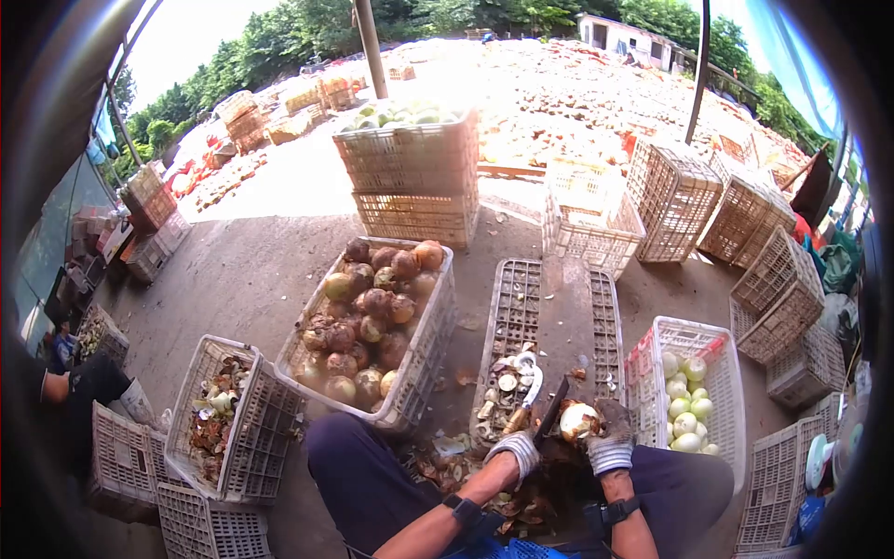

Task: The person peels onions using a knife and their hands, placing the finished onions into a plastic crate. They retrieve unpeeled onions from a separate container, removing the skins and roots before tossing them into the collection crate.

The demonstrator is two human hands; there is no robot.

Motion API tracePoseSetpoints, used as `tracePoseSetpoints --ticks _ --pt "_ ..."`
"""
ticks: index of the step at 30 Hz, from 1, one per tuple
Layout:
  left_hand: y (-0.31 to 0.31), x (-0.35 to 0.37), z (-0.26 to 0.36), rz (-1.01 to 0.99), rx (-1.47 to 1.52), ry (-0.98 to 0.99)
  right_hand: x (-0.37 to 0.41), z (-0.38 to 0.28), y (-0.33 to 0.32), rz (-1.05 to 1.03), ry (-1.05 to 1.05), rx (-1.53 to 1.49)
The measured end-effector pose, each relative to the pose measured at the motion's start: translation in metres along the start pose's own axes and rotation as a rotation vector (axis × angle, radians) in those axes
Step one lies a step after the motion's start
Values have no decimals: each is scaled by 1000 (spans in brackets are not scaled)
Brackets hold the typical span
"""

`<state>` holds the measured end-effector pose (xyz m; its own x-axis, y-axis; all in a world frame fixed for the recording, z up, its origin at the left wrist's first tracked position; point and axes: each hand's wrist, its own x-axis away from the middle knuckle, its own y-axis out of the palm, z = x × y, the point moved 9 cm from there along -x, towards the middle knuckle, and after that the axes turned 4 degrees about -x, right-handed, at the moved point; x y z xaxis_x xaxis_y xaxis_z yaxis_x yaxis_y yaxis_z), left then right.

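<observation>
While R hand (613,427) has fingers curled round a part-peeled onion (578,422) at counter's (566,303) near end, L hand (521,451) looks closed on dark knife (551,408) just beside it; L fingertips hidden. Step = peeling/trimming, I'd guess. Next move prob. needs firm R hold, blade clear of fingers.
</observation>
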<state>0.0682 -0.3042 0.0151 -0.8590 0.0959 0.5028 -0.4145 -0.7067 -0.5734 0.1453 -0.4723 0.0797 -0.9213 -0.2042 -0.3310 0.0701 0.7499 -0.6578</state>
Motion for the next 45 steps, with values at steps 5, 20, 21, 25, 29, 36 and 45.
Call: tracePoseSetpoints --ticks 5,20,21,25,29,36,45 --pt "37 -38 -13 1 182 61 11 -47 15 5 -161 138" --pt "13 4 -14 -131 103 -113 0 63 -5 0 648 -878" --pt "24 -10 -24 -101 14 -7 -4 65 -15 100 616 -1049" --pt "46 -29 -36 168 -508 631 -19 60 -43 259 530 -1518" --pt "-53 42 25 117 126 50 -15 64 -35 257 624 -1648" --pt "-90 21 12 248 -200 76 -15 43 -7 -33 679 -1807" --pt "-41 84 57 172 -332 288 -9 71 -63 177 405 -718"
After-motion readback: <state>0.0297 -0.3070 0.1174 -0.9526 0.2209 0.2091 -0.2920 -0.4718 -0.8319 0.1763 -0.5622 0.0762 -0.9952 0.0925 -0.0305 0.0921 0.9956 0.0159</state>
